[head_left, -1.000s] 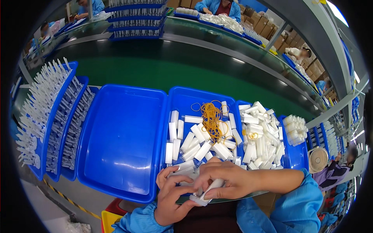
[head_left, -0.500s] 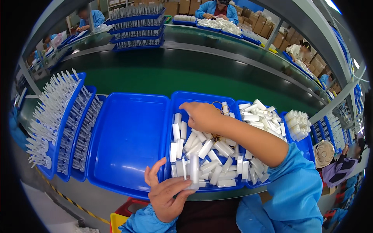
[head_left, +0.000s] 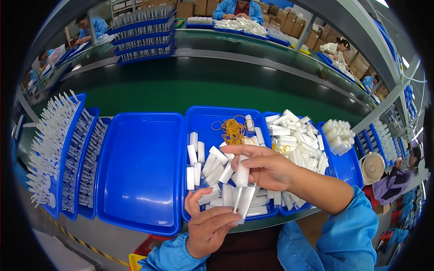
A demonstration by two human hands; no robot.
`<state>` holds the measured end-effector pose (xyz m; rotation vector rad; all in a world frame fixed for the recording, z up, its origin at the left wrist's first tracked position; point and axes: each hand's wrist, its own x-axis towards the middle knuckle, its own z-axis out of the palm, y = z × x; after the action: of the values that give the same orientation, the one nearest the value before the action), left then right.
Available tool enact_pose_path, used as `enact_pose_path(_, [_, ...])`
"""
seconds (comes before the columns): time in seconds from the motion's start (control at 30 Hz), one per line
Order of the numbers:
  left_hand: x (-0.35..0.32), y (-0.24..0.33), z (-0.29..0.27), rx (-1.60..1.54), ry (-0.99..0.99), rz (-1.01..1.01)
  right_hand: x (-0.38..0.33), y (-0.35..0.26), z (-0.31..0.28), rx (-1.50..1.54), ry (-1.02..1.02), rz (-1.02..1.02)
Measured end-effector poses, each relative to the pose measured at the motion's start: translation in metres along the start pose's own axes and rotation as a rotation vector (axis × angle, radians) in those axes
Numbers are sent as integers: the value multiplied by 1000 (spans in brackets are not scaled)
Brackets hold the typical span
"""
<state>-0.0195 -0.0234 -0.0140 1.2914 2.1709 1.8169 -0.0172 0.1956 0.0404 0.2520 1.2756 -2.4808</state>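
My left hand (head_left: 209, 231) pinches a white piece in a clear sleeve (head_left: 245, 202) near its lower end, together with a thin white strip beside it. The middle and outer fingers of that hand are lifted. Just above, my right hand (head_left: 271, 170) grips a white cylindrical piece (head_left: 242, 171) between thumb and fingers, its lower end close to the left hand's piece. Whether the two touch, I cannot tell. Beneath both hands, a blue tray (head_left: 186, 131) bears many loose white pieces (head_left: 214, 174) in clear sleeves and a tangle of yellow-brown rubber bands (head_left: 234, 132).
To the left lies a bare blue tray (head_left: 140, 167), with stacked trays of upright white-and-clear parts (head_left: 54, 144) beyond it. Another heap of white pieces (head_left: 294, 140) and a bundled block (head_left: 338, 135) stand at right, near a small fan (head_left: 373, 168). Co-workers sit across the green belt (head_left: 181, 88).
My right hand has come back from the rubber bands toward my left hand and now holds a white piece. My left hand has shifted slightly right. The view has moved a little.
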Motion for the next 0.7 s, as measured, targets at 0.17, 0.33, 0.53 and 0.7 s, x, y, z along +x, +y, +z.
enact_pose_path(0.17, [2, 3, -2, -63, -16, -42, -11, 1, -4, 77, 12, 17])
enact_pose_path(0.33, [4, 4, -2, -22, -57, -43, -21, 1, -8, -777, 85, -205])
enact_pose_path(0.53, [1, 0, 3, 121, -145, 77, -41, -14, -3, -1266, 17, -216])
enact_pose_path(0.7, [-1, 15, 7, 280, -170, 188, -53, -10, -11, -941, -3, -49])
